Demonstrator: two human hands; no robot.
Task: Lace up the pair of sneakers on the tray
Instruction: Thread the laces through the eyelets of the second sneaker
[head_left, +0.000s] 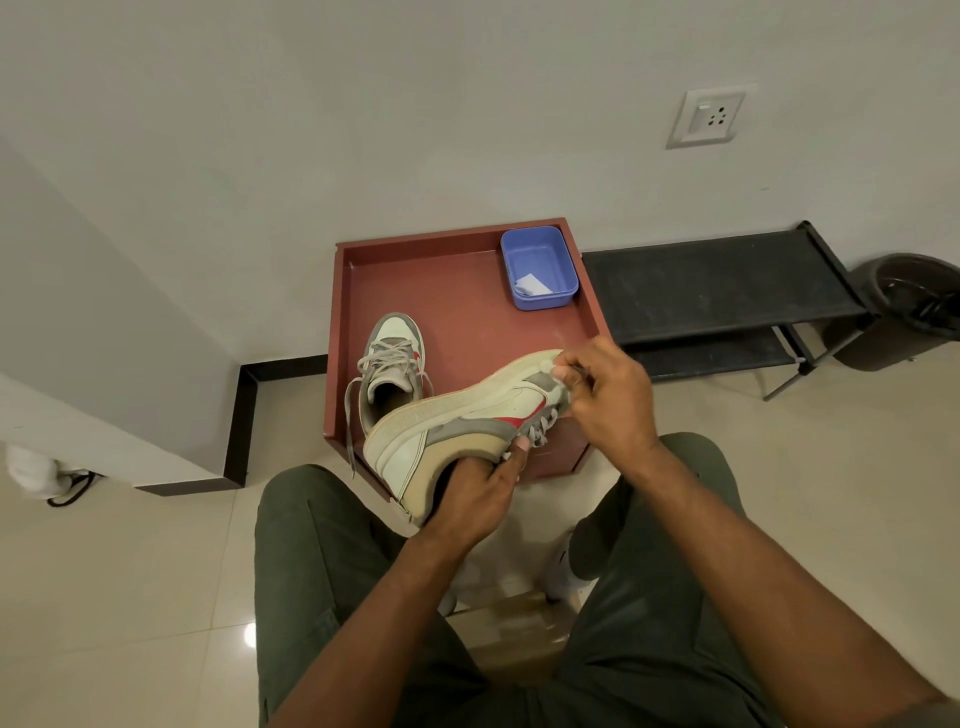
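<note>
- One sneaker (467, 415) is held up over the near edge of the red tray (457, 291), tipped on its side so its pale sole faces away from the camera, heel toward the lower left, toe toward the upper right.
- The left hand (478, 493) comes up from below with the forearm slanting in from the lower middle; its fingers curl round the collar at the heel end, with a fingertip showing beside the grey lace (540, 428).
- The right hand (608, 395) reaches in from the lower right, wrist bent, fingers bunched at the toe end of the sneaker, where they pinch something small and dark; whether that is the lace tip cannot be told.
- The hands are apart, one at each end of the held sneaker.
- The second sneaker (392, 369) stands upright on the left part of the tray, toe pointing away, laces threaded and their loose ends hanging over the near rim.
- A blue plastic box (540, 267) sits in the far right corner of the tray with a bit of white paper inside.
- The tray stands against the wall; a black shoe rack (722, 291) is just beside it on the right, then a dark bin (909, 312).
- A wall socket (709, 117) is above the rack.
- The person's green-trousered knees frame the view.
</note>
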